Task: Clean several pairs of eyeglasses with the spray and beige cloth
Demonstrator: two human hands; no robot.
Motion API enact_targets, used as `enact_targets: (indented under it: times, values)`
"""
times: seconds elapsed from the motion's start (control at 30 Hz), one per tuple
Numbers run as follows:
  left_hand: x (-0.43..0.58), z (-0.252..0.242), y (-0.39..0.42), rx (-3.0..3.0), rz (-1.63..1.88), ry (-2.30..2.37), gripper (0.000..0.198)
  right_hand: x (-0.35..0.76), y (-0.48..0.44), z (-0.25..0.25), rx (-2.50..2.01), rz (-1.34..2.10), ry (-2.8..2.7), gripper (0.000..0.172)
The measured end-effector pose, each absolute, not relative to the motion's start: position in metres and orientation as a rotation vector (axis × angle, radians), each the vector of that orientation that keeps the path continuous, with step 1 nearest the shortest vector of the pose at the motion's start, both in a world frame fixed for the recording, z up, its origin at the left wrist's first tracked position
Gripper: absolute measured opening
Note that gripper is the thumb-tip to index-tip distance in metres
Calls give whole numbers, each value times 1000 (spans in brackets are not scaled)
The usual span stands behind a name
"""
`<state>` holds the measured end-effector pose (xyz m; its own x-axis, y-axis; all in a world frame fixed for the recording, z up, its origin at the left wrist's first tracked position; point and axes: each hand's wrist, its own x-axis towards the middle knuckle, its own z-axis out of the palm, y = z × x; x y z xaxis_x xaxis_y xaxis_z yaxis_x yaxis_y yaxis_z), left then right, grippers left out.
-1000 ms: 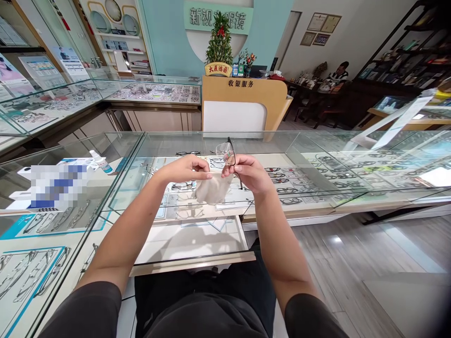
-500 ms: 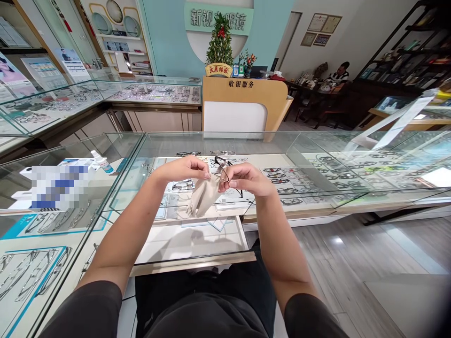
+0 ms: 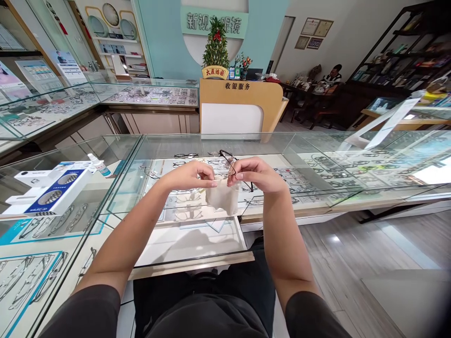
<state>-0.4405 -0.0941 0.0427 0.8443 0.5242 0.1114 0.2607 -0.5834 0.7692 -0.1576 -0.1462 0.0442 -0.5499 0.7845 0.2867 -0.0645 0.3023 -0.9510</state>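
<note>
Above the glass counter, my right hand (image 3: pixel 259 173) pinches a pair of dark-framed eyeglasses (image 3: pixel 229 155), one temple pointing down past the fingers. My left hand (image 3: pixel 193 176) is closed on the upper edge of a beige cleaning cloth (image 3: pixel 223 197), which hangs below the glasses between both hands. The cloth's top reaches the fingers of my right hand; whether it touches a lens I cannot tell. Part of the frame is hidden behind the right fingers.
The glass display counter (image 3: pixel 310 188) holds rows of eyeglasses. A drawer (image 3: pixel 197 244) stands pulled out before me. On the left glass lie a blue and white box (image 3: pixel 58 192) and a spray bottle (image 3: pixel 99 165). Behind is a wooden cashier desk (image 3: pixel 241 94); a person (image 3: pixel 333 75) sits far right.
Both hands have shifted slightly right with the glasses and cloth. The cloth has swung from slanting down left to hanging nearly straight and spread wider.
</note>
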Motion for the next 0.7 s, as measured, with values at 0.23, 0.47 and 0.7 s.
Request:
enact_targets:
  times: [0.23, 0.47, 0.7]
  values:
    - [-436, 45, -100, 2216, 338, 524, 40, -160, -148, 67, -717, 1381, -1924, 21]
    - [-433, 45, -101, 2183, 330, 475, 51, -163, -153, 86, -695, 1434, -2065, 23]
    - [-435, 47, -102, 2174, 463, 444, 44, -161, -154, 81, -708, 1473, -1992, 25]
